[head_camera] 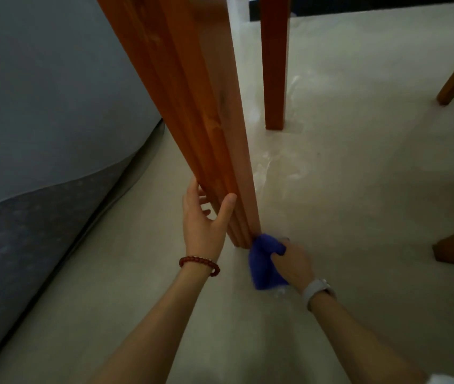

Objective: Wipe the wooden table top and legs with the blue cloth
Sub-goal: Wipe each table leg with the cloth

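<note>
At five o'clock the right hand [292, 261] bunches the blue cloth [264, 261] against the foot of the near table leg [192, 106]. At its nine o'clock the left hand [203, 217], fingers loosely curled around the leg, likely steadies it. Other wooden legs [274, 65] stand beyond.

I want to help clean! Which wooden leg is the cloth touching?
The nearest leg, the grooved one the left hand holds. The blue cloth in the right hand presses its foot; the others stand untouched.
</note>
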`<state>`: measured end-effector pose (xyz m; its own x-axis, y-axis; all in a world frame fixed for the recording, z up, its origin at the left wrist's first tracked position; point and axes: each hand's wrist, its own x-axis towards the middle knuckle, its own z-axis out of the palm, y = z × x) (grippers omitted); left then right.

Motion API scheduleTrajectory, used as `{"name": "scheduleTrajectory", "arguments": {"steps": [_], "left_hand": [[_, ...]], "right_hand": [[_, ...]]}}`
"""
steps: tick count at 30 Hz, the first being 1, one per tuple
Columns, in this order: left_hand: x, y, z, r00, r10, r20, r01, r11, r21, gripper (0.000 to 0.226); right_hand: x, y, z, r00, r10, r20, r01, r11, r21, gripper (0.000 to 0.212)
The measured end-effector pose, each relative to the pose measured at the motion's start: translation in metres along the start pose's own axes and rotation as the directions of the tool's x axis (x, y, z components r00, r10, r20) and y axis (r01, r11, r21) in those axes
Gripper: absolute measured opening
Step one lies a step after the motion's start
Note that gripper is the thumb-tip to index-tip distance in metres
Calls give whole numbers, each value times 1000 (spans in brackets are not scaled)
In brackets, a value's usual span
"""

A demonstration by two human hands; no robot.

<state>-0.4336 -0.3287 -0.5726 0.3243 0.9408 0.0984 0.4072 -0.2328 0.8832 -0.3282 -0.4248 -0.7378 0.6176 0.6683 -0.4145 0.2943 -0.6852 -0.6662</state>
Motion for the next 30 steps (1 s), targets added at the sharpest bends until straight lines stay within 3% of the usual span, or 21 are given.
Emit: {"name": "scheduleTrajectory", "arguments": {"steps": [1, 3, 4, 6, 8, 9, 11, 13, 14, 16, 17, 18, 20, 23, 25, 30], "left_hand": [[0, -1, 1, 1000, -14, 1, 14, 1000, 7, 76], [-2, -1, 2, 999, -38, 0, 38, 999, 25, 74], [-2, 0, 2, 999, -43, 2, 43, 999, 29, 71], [-3, 3, 1, 999, -40, 2, 40, 999, 31, 68], [-3, 5, -1, 1000, -31, 2, 31, 999, 33, 67], [-3, 4, -1, 1000, -30, 9, 29, 999, 39, 67], [-6, 2, -2, 997, -58, 54, 54, 996, 73, 69], [-10, 0, -4, 970, -164, 178, 121, 965, 231, 72], [-11, 2, -8, 924, -280, 261, 168, 910, 380, 73], [-10, 10, -22, 729, -570, 379, 210, 713, 669, 70], [-8, 16, -32, 624, -657, 424, 184, 650, 737, 67], [-5, 22, -41, 572, -674, 467, 127, 635, 762, 65], [1, 33, -55, 601, -580, 550, -19, 677, 736, 64], [0, 42, -68, 669, -329, 666, -187, 793, 580, 67], [-1, 37, -74, 653, -208, 728, -287, 822, 492, 67], [16, 17, -92, 691, -36, 722, -204, 948, 243, 28]], "right_hand": [[0, -4, -12, 995, 18, -95, -19, 1000, -7, 29], [-6, -24, -34, 946, 24, -324, 35, 984, 175, 35], [-7, -37, -41, 898, -3, -439, 147, 944, 294, 36], [-11, -62, -43, 860, -84, -503, 349, 816, 461, 27], [-17, -68, -26, 905, -135, -403, 353, 767, 536, 17], [-22, -63, -16, 951, -112, -289, 259, 800, 542, 13], [-37, -41, -6, 999, -42, 4, 39, 948, 317, 13], [-48, -20, -14, 983, -12, 183, -17, 988, 155, 24], [-52, -17, -24, 977, -51, 205, 10, 981, 194, 27], [-57, -26, -48, 969, -176, 173, 121, 950, 288, 34], [-58, -34, -58, 963, -224, 148, 172, 938, 300, 34], [-59, -43, -65, 953, -270, 139, 214, 922, 323, 31], [-59, -63, -73, 930, -321, 179, 243, 902, 356, 28], [-63, -91, -77, 900, -373, 225, 274, 886, 373, 34], [-68, -105, -78, 883, -436, 173, 347, 856, 383, 33], [-91, -134, -88, 861, -499, 101, 400, 785, 472, 28]]}}
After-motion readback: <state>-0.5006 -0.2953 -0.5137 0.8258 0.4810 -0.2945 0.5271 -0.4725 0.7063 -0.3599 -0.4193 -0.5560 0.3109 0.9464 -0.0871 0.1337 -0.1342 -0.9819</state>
